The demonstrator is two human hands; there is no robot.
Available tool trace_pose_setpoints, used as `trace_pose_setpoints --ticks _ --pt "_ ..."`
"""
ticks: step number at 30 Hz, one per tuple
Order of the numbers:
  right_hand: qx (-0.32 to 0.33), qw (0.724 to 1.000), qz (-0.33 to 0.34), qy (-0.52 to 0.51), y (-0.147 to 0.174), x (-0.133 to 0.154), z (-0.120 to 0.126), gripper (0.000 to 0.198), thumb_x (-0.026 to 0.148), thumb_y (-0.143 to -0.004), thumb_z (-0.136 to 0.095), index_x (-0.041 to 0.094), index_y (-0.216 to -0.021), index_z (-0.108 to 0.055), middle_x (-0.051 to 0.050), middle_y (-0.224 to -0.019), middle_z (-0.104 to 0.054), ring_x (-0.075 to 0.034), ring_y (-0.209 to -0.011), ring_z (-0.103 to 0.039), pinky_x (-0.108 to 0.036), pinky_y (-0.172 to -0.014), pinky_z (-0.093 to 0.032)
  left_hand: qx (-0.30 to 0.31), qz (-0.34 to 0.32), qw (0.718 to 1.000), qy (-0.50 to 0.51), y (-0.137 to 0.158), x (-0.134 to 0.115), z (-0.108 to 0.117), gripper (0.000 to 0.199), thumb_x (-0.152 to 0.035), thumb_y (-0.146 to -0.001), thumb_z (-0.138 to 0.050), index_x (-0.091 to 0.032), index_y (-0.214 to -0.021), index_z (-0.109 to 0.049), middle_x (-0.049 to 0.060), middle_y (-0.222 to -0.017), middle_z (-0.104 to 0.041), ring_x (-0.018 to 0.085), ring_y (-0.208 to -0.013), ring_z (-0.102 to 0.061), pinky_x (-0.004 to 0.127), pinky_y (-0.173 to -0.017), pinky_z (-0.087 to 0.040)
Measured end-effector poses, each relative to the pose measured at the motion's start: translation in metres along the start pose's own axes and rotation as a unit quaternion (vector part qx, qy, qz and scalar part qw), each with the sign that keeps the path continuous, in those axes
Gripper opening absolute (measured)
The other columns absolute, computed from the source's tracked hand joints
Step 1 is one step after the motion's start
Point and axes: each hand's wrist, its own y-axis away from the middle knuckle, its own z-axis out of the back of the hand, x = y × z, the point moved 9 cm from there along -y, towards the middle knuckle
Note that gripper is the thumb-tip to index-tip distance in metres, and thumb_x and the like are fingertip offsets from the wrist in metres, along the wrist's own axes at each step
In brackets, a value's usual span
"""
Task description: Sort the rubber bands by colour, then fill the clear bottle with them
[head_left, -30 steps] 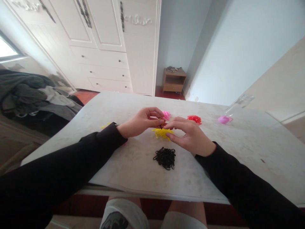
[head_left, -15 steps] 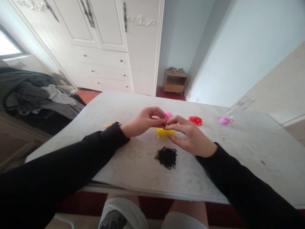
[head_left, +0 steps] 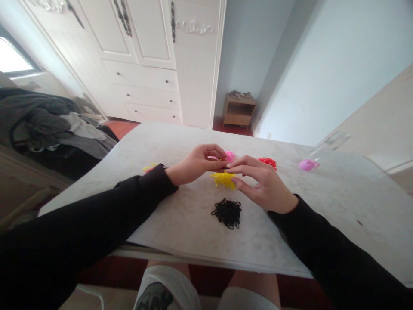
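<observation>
My left hand [head_left: 201, 162] and my right hand [head_left: 258, 178] meet fingertip to fingertip above the white table [head_left: 180, 219]. Pinched between them are small rubber bands [head_left: 226, 168], partly hidden by the fingers, dark and yellow in colour. Just below the fingertips lies a pile of yellow rubber bands [head_left: 224, 180]. A pile of black rubber bands [head_left: 227, 213] is closer to me. Behind the hands shows a pink pile [head_left: 230, 156], and a red pile [head_left: 268, 162] sits beyond my right hand.
A clear container with a pink-purple part [head_left: 308, 164] is at the table's far right. Yellow and red bits [head_left: 150, 167] lie by my left sleeve. Clothes [head_left: 48, 125] are heaped at left. A white wardrobe [head_left: 145, 86] and small wooden cabinet [head_left: 239, 110] stand behind.
The view has shifted slightly, so everything sits a little further right. My right fingers have extended over the held bands; both hands stay together above the yellow pile.
</observation>
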Motion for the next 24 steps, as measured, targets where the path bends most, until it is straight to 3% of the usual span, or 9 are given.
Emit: trace_pose_setpoints --ticks 6,10,14,17,24 --pt "-0.023 1.000 -0.004 -0.009 0.000 0.003 0.006 0.018 0.015 -0.092 -0.064 0.022 -0.103 -0.075 -0.007 -0.107 -0.075 -0.020 -0.099 -0.071 -0.038 -0.089 -0.060 -0.010 -0.013 1.000 0.002 0.000 -0.002 0.002 0.024 -0.021 -0.077 -0.086 -0.012 -0.088 -0.066 0.002 -0.084 -0.073 0.010 -0.076 -0.071 0.022 -0.071 -0.059" --pt "-0.025 0.995 -0.029 -0.088 -0.002 0.004 0.012 0.011 0.021 -0.092 -0.066 0.022 -0.089 -0.077 -0.005 -0.095 -0.077 -0.017 -0.085 -0.072 -0.034 -0.080 -0.059 -0.004 -0.001 1.000 0.014 -0.001 0.001 0.001 0.026 -0.022 -0.077 -0.087 -0.013 -0.088 -0.065 0.001 -0.083 -0.072 0.013 -0.078 -0.075 0.026 -0.075 -0.062" --pt "0.074 0.974 -0.067 -0.204 -0.001 0.003 -0.001 0.026 0.033 -0.094 -0.069 0.019 -0.074 -0.076 -0.004 -0.077 -0.075 -0.015 -0.070 -0.068 -0.029 -0.067 -0.054 0.001 0.012 1.000 0.021 0.000 0.004 0.000 0.028 -0.023 -0.076 -0.088 -0.013 -0.088 -0.064 0.001 -0.084 -0.071 0.014 -0.080 -0.076 0.028 -0.078 -0.063" --pt "0.169 0.957 -0.073 -0.222 0.004 0.007 -0.018 0.033 0.038 -0.093 -0.072 0.018 -0.067 -0.073 -0.003 -0.072 -0.072 -0.012 -0.063 -0.063 -0.027 -0.061 -0.049 0.003 0.015 1.000 0.021 0.001 0.004 -0.001 0.028 -0.022 -0.077 -0.088 -0.013 -0.088 -0.064 0.001 -0.086 -0.072 0.014 -0.081 -0.076 0.028 -0.079 -0.063" --pt "0.218 0.955 -0.057 -0.195 0.009 0.008 -0.032 0.038 0.038 -0.093 -0.072 0.017 -0.062 -0.068 -0.001 -0.068 -0.067 -0.010 -0.059 -0.055 -0.026 -0.059 -0.046 0.011 0.021 0.999 0.025 0.002 0.003 -0.004 0.028 -0.022 -0.078 -0.087 -0.012 -0.090 -0.064 0.003 -0.088 -0.073 0.017 -0.087 -0.077 0.029 -0.080 -0.064"
